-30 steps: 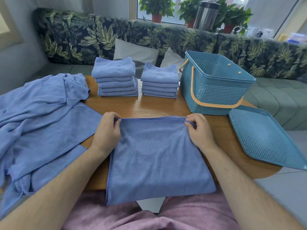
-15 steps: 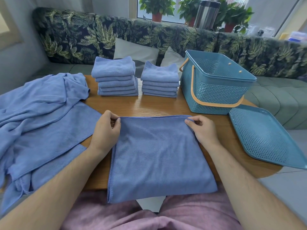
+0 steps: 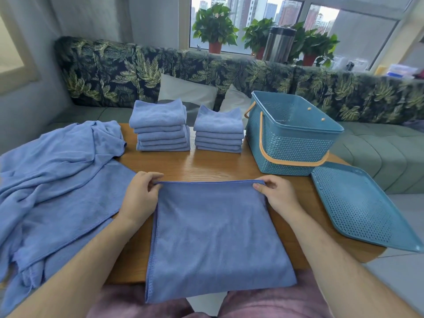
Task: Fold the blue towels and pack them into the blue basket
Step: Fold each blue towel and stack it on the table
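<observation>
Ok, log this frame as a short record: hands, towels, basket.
left hand: pinches front towel's far left corner
right hand: pinches its far right corner
front towel: flat on table, near edge overhanging
folded stacks: two, side by side, left of basket
basket: open, no towel visible inside
lid: off, lying right of basket
unfolded towels: heaped at table's left

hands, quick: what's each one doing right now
Left hand: pinches the far left corner of the towel.
Right hand: pinches the far right corner of the same towel.
</observation>
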Demonstrator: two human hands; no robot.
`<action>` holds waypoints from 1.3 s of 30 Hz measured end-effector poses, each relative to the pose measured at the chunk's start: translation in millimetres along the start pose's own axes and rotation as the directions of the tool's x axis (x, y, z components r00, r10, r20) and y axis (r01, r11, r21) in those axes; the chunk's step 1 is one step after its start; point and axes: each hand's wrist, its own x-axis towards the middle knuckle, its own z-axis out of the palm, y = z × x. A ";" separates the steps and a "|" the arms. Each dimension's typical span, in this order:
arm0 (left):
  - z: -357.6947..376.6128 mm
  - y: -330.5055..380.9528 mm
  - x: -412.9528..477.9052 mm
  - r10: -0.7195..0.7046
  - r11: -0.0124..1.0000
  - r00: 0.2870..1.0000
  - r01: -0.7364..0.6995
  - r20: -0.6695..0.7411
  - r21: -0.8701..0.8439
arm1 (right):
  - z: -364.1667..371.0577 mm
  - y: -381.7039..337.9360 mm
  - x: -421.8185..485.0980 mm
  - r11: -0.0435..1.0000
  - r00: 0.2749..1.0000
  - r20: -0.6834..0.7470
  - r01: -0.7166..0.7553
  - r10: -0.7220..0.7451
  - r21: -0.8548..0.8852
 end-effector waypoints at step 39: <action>-71.5 38.0 -63.9 -0.210 0.977 0.946 0.212 0.247 0.017 | -45.7 -32.3 -97.4 0.995 0.983 0.182 0.050 -0.034 -0.086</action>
